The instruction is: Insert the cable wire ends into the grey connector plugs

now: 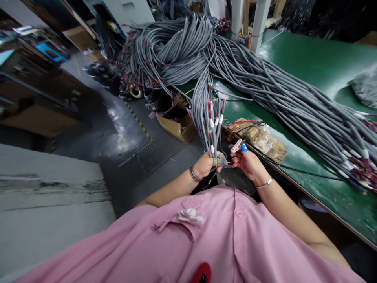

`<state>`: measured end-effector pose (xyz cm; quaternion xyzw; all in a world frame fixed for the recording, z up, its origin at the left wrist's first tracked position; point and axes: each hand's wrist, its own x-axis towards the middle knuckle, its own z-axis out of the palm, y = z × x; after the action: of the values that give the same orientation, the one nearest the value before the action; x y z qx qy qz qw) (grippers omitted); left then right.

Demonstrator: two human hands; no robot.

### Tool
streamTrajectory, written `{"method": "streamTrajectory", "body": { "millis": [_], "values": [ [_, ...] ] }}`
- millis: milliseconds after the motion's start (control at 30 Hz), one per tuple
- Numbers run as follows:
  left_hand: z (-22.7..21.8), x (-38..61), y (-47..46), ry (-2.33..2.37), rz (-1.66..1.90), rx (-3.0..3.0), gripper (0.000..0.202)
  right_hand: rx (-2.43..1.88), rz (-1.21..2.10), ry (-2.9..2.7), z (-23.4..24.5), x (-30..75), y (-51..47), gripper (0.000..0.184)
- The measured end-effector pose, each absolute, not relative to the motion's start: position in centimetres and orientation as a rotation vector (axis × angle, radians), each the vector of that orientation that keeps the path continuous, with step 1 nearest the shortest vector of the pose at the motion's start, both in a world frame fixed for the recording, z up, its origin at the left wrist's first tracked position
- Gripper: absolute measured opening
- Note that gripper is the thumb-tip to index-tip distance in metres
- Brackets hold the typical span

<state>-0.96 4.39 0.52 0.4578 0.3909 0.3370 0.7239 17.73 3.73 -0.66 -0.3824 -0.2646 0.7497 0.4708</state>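
Note:
My left hand (204, 164) is closed around several grey cables (216, 135) near their ends, and its thumb has a grey wrapping (220, 162). White bands and bared coloured wires (216, 105) show at the tips of the upright cables. Close beside it, my right hand (249, 163) pinches thin coloured wires (230, 164) that come out at the left hand. A blue cover (244, 147) sits on a right fingertip. A small pink object (236, 146), perhaps a tool handle, shows at the right fingers; whether they grip it I cannot tell.
A big heap of grey cables (176, 51) lies across the green table (294, 51), with a thick bundle (282, 94) running right. A worn wooden block (265, 139) lies by the table edge. An open cardboard box (184, 131) stands on the floor.

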Motion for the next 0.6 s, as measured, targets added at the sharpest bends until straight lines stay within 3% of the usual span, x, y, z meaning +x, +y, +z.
{"method": "streamTrajectory", "body": {
  "millis": [167, 267, 367, 600],
  "values": [
    [0.5, -1.5, 6.0, 0.758, 0.601, 0.960, 0.027, -1.046, 1.513, -0.781, -0.5, 16.6, 4.0, 0.035],
    [0.9, -1.5, 6.6, 0.734, 0.535, 0.952, 0.025, -1.103, 1.267, -0.875, -1.2, 16.3, 4.0, 0.042],
    [1.2, -1.2, 7.0, 0.722, 0.504, 0.932, 0.025, -1.041, 1.358, -0.805, -1.6, 16.4, 4.3, 0.050],
    [0.9, 0.1, 8.1, 0.663, 0.468, 0.918, 0.025, -0.858, 1.644, -0.525, -1.6, 16.7, 5.2, 0.040]
  ]
}}
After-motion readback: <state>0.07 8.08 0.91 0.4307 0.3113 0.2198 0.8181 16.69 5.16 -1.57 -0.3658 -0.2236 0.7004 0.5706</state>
